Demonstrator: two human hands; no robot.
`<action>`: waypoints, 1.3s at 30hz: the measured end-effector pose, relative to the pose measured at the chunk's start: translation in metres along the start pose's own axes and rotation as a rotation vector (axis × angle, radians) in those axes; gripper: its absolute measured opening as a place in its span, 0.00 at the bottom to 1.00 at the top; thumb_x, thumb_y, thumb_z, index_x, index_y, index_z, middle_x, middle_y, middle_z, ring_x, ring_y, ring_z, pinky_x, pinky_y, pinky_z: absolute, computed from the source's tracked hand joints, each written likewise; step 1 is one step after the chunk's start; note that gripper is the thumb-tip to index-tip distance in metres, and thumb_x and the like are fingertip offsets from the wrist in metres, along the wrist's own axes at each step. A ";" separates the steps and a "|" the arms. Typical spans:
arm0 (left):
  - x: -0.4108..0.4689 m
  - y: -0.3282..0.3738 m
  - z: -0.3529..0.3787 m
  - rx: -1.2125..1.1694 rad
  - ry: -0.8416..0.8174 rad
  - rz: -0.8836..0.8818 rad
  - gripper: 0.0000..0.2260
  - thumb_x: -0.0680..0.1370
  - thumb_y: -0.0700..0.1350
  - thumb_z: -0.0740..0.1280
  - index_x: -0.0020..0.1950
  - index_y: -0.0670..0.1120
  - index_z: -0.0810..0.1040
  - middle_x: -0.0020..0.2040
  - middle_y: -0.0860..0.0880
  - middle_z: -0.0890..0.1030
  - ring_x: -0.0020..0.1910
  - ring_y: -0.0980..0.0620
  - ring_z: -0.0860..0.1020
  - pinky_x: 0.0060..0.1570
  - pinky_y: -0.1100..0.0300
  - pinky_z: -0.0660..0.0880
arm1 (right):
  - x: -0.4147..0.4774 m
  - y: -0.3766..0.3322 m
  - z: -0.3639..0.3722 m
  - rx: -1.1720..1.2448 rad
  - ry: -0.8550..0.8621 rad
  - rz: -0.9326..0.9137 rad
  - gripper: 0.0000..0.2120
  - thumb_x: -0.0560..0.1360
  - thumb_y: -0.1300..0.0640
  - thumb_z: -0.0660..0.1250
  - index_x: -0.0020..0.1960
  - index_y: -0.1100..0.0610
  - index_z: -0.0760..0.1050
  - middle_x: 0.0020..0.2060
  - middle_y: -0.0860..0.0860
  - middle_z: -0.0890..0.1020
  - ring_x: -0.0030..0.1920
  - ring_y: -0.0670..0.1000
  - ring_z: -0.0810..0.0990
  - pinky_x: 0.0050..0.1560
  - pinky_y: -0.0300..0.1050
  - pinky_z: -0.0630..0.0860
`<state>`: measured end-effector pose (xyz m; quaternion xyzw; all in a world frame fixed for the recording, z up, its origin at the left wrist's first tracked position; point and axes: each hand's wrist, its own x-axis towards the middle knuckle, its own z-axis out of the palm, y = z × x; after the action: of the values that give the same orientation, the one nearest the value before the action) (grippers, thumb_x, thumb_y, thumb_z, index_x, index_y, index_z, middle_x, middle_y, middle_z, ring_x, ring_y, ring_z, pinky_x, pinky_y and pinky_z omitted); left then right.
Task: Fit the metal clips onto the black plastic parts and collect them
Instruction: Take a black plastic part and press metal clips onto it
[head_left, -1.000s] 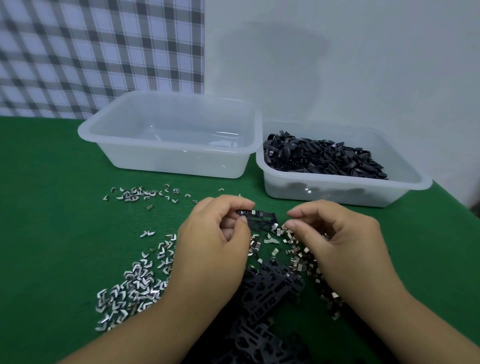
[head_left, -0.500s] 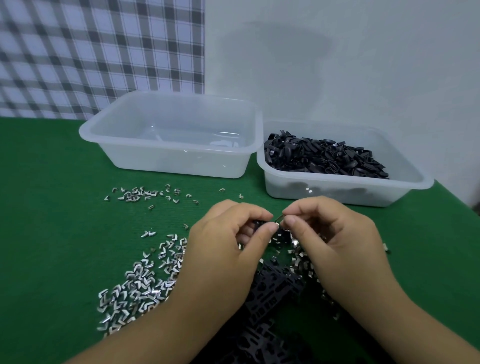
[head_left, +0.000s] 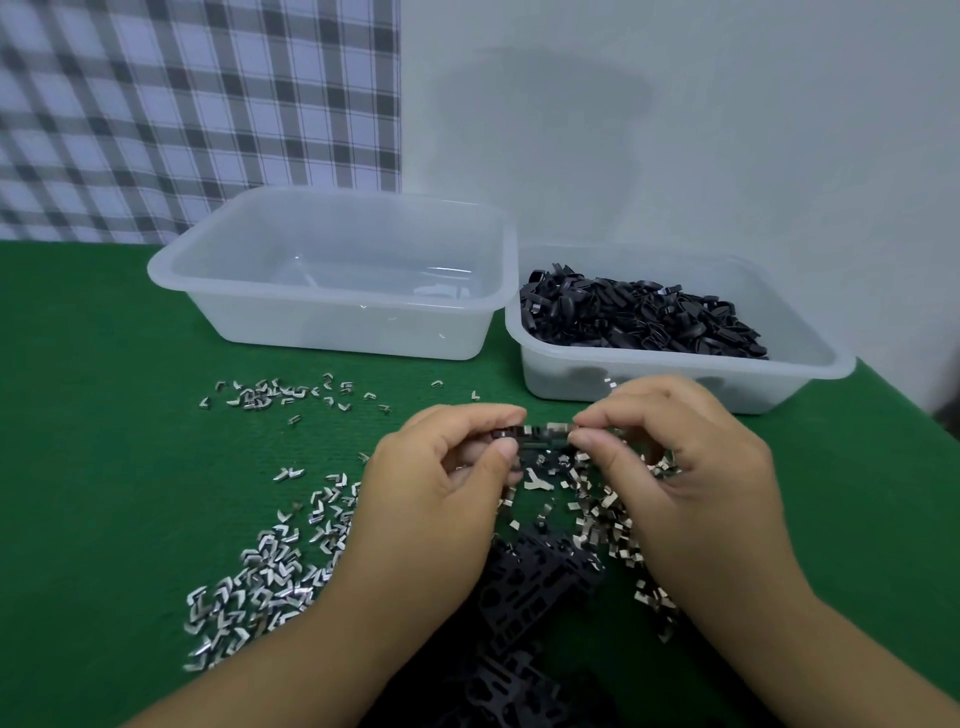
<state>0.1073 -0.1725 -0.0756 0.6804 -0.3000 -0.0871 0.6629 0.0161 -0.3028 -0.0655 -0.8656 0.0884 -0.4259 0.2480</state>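
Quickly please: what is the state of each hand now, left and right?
Left hand: closed, pinching the left end of a small black plastic part.
Right hand: closed, pinching the right end of the same part.

Plaid curtain (head_left: 197, 104), white wall (head_left: 675, 130)

the light is soft and even. a big faint shadow lies on the wall (head_left: 545, 135). tiny white shines sit in the clear tub (head_left: 337, 327) and on the metal clips (head_left: 260, 587). the checked cloth (head_left: 156, 104) looks smeary, and the black plastic part (head_left: 540, 435) between the left hand (head_left: 441, 499) and right hand (head_left: 685, 478) is fuzzy.
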 end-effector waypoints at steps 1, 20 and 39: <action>0.000 0.000 0.000 -0.036 0.008 -0.015 0.14 0.74 0.33 0.68 0.45 0.53 0.82 0.43 0.47 0.84 0.36 0.58 0.83 0.38 0.72 0.76 | 0.000 0.001 0.000 0.015 0.003 0.024 0.01 0.69 0.59 0.71 0.41 0.56 0.81 0.38 0.45 0.76 0.41 0.41 0.73 0.42 0.31 0.69; -0.001 0.005 0.001 -0.033 -0.013 0.028 0.15 0.73 0.30 0.68 0.45 0.51 0.83 0.42 0.42 0.82 0.33 0.58 0.83 0.37 0.74 0.75 | -0.001 0.004 0.002 -0.223 0.034 -0.094 0.04 0.70 0.59 0.69 0.39 0.59 0.81 0.37 0.50 0.73 0.42 0.47 0.69 0.45 0.30 0.65; -0.001 0.004 0.002 -0.116 -0.056 -0.037 0.16 0.74 0.29 0.67 0.44 0.50 0.83 0.36 0.49 0.85 0.33 0.57 0.83 0.35 0.72 0.76 | -0.002 0.001 0.002 0.018 -0.079 0.140 0.05 0.67 0.60 0.74 0.38 0.51 0.81 0.38 0.43 0.74 0.44 0.48 0.74 0.45 0.29 0.66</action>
<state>0.1044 -0.1730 -0.0727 0.6436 -0.3004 -0.1358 0.6907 0.0169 -0.3018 -0.0684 -0.8711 0.1353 -0.3738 0.2882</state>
